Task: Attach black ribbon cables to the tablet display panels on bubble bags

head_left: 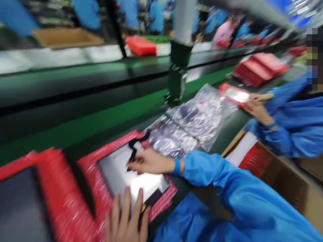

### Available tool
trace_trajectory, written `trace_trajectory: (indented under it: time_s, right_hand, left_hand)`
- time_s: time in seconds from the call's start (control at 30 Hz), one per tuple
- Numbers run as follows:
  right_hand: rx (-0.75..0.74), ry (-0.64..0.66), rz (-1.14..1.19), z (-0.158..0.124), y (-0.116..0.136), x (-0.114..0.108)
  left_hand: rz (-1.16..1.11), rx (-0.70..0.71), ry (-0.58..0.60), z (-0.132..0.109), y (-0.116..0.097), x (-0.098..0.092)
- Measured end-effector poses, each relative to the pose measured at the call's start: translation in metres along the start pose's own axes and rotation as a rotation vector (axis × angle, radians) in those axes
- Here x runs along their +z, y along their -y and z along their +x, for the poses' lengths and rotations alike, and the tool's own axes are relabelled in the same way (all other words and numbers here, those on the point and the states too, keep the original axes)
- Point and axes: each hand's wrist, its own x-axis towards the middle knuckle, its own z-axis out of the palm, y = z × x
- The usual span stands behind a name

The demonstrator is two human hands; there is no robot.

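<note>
While a black, curving, ribbon-like strip is pinched at its end by the person's right hand, its thumb and fingertips drawn narrow, a flat rectangular panel with a glossy grey-white face is seen directly below, laid on a sheet of red bubble wrap. And now the left hand: its fingers are spread wide over the panel's near edge, with nothing seen gripped; how firmly the panel is pressed, if at all, cannot be told through the blur. By the left thumb, a small yellow mark is caught on a dark part at that edge. The right wrist is circled by a blue band, just beyond a loose bright-blue sleeve.

To the left, a 2nd, dark rectangular panel is bordered by more red wrapping. Beyond the right hand, crumpled clear plastic bags are heaped on the bench. Farther right, a red-bordered piece with a bright white face is being handled by a co-worker's 2 hands, and nearer, a brown cardboard box is placed beside the bench.
</note>
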Motion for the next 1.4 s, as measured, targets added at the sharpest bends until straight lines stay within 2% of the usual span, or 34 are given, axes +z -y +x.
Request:
trace_trajectory:
  time_s: [0.07, 0.17, 0.23, 0.3, 0.4, 0.47, 0.63, 0.77, 0.97, 1.4]
  right_hand:
    - [0.015, -0.002, 0.009, -0.023, 0.008, -0.012]
    - [0.015, -0.03, 0.05, -0.04, 0.005, -0.034]
    - [-0.002, -0.036, 0.088, -0.046, -0.001, -0.043]
    - [-0.019, -0.033, 0.107, -0.052, -0.004, -0.049]
    - [-0.013, -0.014, 0.097, -0.06, -0.002, -0.054]
    - [0.017, 0.057, 0.066, -0.066, 0.002, -0.057]
    - [0.074, 0.351, -0.127, -0.081, 0.014, -0.059]
    - [0.039, 0.488, -0.192, -0.089, 0.017, -0.054]
    - [0.042, 0.498, -0.245, -0.09, 0.016, -0.05]
    - [0.03, 0.43, -0.441, -0.09, 0.028, -0.05]
  left_hand:
    - [0.034, -0.059, 0.113, 0.013, -0.039, -0.018]
    - [0.096, -0.13, 0.245, 0.031, -0.079, -0.027]
    - [0.104, -0.179, 0.25, 0.036, -0.092, -0.025]
    - [0.082, -0.243, 0.193, 0.038, -0.1, -0.022]
    - [0.04, -0.297, 0.088, 0.036, -0.108, -0.021]
    - [0.03, -0.299, 0.074, 0.033, -0.114, -0.024]
    - [0.043, -0.313, 0.203, 0.027, -0.127, -0.033]
    - [0.082, -0.327, 0.239, 0.027, -0.129, -0.035]
    - [0.057, -0.324, 0.243, 0.031, -0.127, -0.037]
    - [-0.029, -0.471, 0.295, 0.046, -0.133, -0.039]
